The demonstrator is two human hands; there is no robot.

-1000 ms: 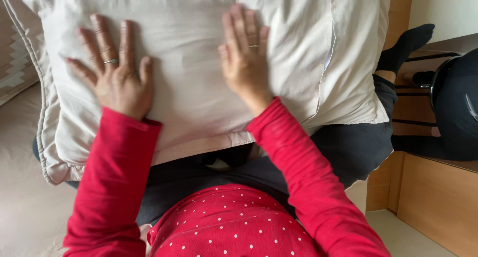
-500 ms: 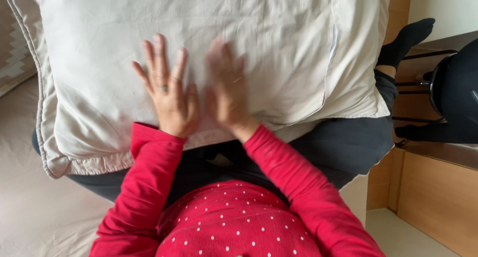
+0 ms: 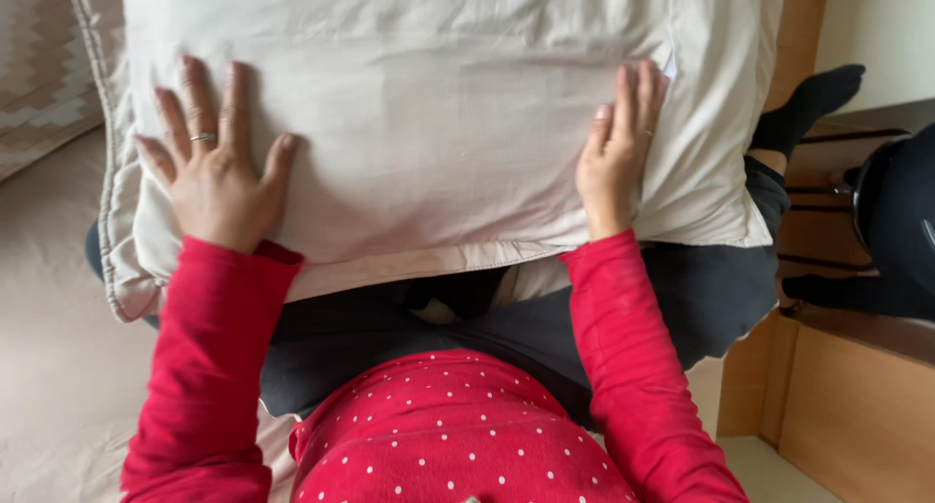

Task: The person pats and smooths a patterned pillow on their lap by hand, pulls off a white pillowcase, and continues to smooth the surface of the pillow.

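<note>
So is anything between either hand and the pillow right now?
Nothing visible. The left hand and the right hand both lie flat, palms down, directly on the cream pillow, one toward each side of it.

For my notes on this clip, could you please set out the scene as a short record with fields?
Setting: person seated on a beige bed, legs in dark trousers
Main item: large off-white pillow lying across the lap
Left hand: flat on the pillow's left part, fingers spread, ring on one finger
Right hand: flat near the pillow's right edge, fingers together
Clothing: red sleeves, red top with white dots
Nearby: patterned cushion upper left; wooden furniture and a dark rounded object at right
</note>
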